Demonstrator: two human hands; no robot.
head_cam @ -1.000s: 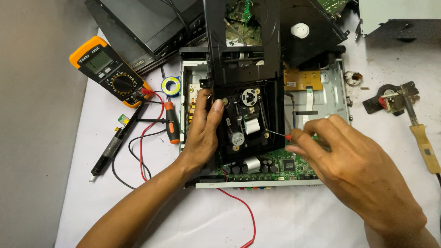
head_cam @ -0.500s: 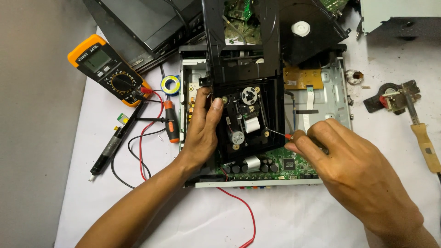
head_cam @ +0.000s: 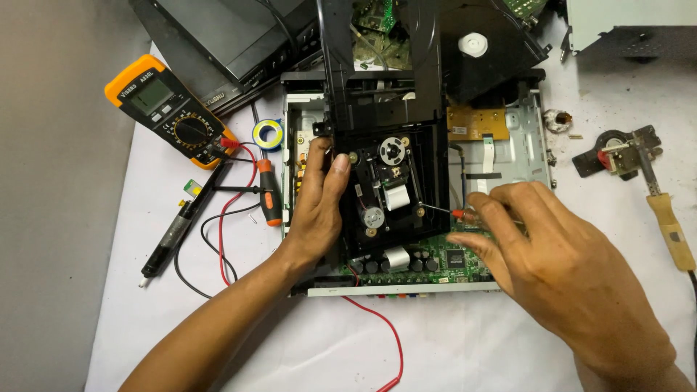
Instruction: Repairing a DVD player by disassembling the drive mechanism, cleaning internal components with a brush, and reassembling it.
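My left hand (head_cam: 317,199) grips the left edge of a black disc-drive mechanism (head_cam: 388,189), holding it tilted up out of an opened metal player chassis (head_cam: 523,145). My right hand (head_cam: 552,261) pinches a small red-handled screwdriver (head_cam: 456,213); its thin shaft reaches left, and its tip rests at a screw on the mechanism's right side. The drive's spindle hub, small motor and white ribbon cable show on the underside facing me. A green circuit board (head_cam: 450,258) lies under it along the chassis front.
An orange multimeter (head_cam: 168,110) with red and black leads lies at the left, beside a black probe pen (head_cam: 174,231), an orange-handled screwdriver (head_cam: 269,192) and a tape roll (head_cam: 266,134). A soldering iron (head_cam: 664,218) lies at the right. Black casings (head_cam: 225,36) sit at the back.
The hands and screwdriver stay almost where they were; my right fingers have shifted slightly on the screwdriver handle. The mechanism has not moved.
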